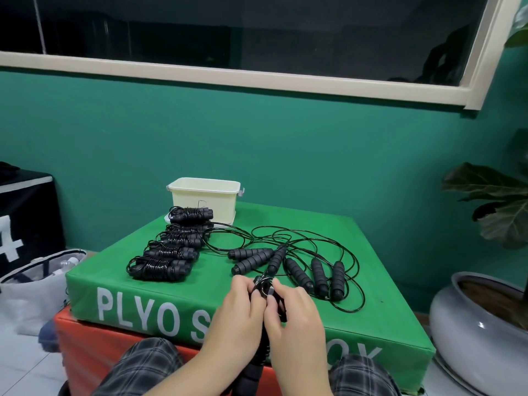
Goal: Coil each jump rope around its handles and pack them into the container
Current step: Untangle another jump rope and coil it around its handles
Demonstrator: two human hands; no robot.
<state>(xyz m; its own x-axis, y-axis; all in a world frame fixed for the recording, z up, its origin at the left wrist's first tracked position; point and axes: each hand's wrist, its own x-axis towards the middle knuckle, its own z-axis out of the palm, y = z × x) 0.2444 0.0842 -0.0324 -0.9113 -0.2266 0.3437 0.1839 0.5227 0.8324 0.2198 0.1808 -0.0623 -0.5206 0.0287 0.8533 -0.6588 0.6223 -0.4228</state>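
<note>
My left hand and my right hand both grip the black handles of one jump rope held upright in front of the green plyo box. Fingertips of both hands pinch the thin black cord looped at the handles' top end. Several coiled ropes lie in a row on the box's left. Loose handles with tangled cord lie spread on the right. The cream plastic container stands at the box's far edge, its inside hidden.
The green box sits on an orange box. A white bag lies on the floor at left beside a black box. A grey planter with a leafy plant stands at right. A green wall and window are behind.
</note>
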